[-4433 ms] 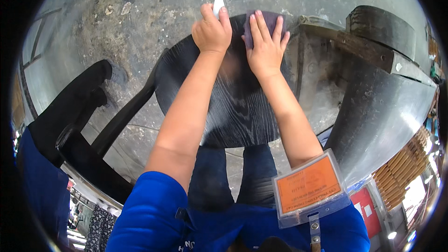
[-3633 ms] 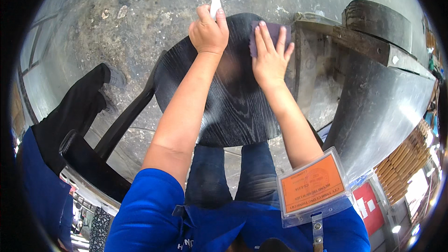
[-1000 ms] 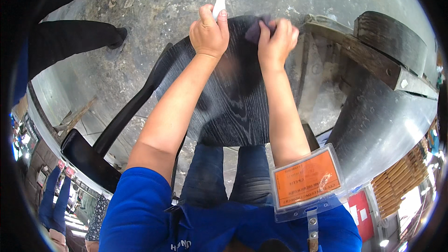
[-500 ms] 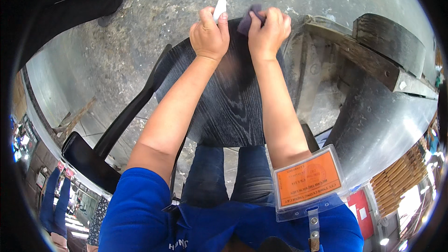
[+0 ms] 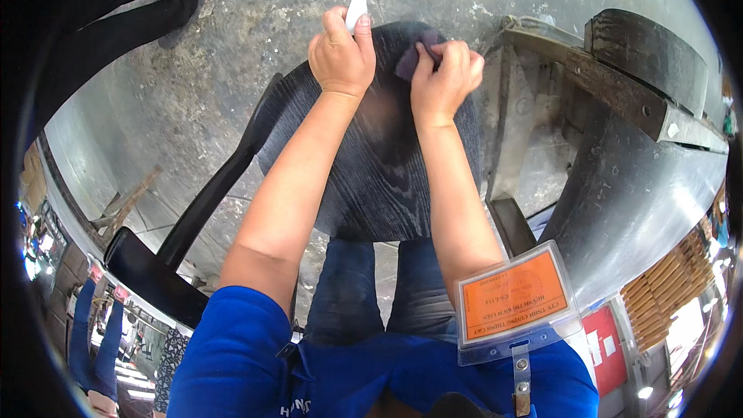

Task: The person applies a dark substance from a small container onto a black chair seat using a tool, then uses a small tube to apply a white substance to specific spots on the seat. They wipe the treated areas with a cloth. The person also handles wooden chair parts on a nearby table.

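A black wood-grained chair seat [image 5: 371, 178] lies in front of my legs, with a dark curved arm [image 5: 217, 178] along its left side. My left hand [image 5: 342, 54] is closed round a small white bottle [image 5: 357, 12] with a long thin nozzle pointing away from me, held near the seat's far edge. Pinched in my right hand [image 5: 447, 77] is a dark purple sanding pad [image 5: 414, 56], which rests on the far right part of the seat. Its underside is hidden. A brownish, duller patch shows on the seat between my hands.
At the right stands a metal-edged bench frame [image 5: 619, 93] with a dark curved piece [image 5: 646, 58] on it. Another person's dark-trousered legs [image 5: 131, 11] are at the upper left. Stacked wooden pieces [image 5: 665, 294] sit at the lower right. The concrete floor [image 5: 255, 23] is stained.
My right hand has moved the pad slightly nearer to me, onto the seat's surface. My left hand has shifted a little left with the bottle.
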`<move>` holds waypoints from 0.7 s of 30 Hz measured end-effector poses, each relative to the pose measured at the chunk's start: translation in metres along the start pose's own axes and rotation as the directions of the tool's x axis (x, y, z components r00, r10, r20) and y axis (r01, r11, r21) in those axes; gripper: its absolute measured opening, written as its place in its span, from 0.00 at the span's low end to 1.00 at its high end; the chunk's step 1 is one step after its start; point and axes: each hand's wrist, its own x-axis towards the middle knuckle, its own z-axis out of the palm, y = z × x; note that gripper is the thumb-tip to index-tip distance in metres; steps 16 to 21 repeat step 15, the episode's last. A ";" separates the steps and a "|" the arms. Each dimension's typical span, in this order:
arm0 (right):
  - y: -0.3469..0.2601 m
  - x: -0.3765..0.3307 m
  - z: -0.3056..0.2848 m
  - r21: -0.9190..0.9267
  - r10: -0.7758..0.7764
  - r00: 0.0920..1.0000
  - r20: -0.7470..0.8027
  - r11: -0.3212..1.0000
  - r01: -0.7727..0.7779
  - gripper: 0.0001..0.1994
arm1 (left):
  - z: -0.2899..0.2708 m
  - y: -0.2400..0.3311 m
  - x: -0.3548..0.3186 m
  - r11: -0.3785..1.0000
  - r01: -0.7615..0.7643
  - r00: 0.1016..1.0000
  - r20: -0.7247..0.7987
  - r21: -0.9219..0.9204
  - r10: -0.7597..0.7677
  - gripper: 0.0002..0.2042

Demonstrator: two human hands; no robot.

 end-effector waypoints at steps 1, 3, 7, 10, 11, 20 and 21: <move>-0.001 0.007 0.008 0.008 -0.010 0.999 -0.030 1.000 0.010 0.12 | 0.001 0.000 0.001 1.000 -0.006 1.000 -0.005 0.003 0.006 0.15; -0.003 0.017 0.023 0.008 -0.038 0.997 -0.063 0.999 0.038 0.11 | 0.000 -0.001 -0.001 1.000 -0.004 1.000 -0.006 0.011 0.004 0.15; -0.001 -0.002 -0.002 -0.022 0.038 0.999 -0.037 0.999 -0.038 0.12 | -0.001 0.001 -0.002 0.999 0.027 0.999 0.036 -0.032 -0.026 0.14; -0.008 0.008 0.015 -0.002 0.028 0.996 -0.089 1.000 -0.028 0.12 | -0.002 0.000 0.002 1.000 0.019 1.000 0.023 -0.013 -0.019 0.14; -0.007 0.013 0.021 0.011 0.028 0.995 -0.097 1.000 -0.027 0.12 | -0.001 -0.002 0.002 1.000 0.021 1.000 0.019 -0.011 -0.021 0.15; -0.002 0.009 0.007 -0.008 -0.032 0.996 -0.089 0.999 0.031 0.13 | 0.000 0.000 -0.002 0.998 0.059 0.997 0.037 0.014 -0.060 0.16; -0.002 0.009 0.007 -0.008 -0.032 0.996 -0.089 0.999 0.031 0.13 | 0.000 0.000 -0.002 0.998 0.059 0.997 0.037 0.014 -0.060 0.16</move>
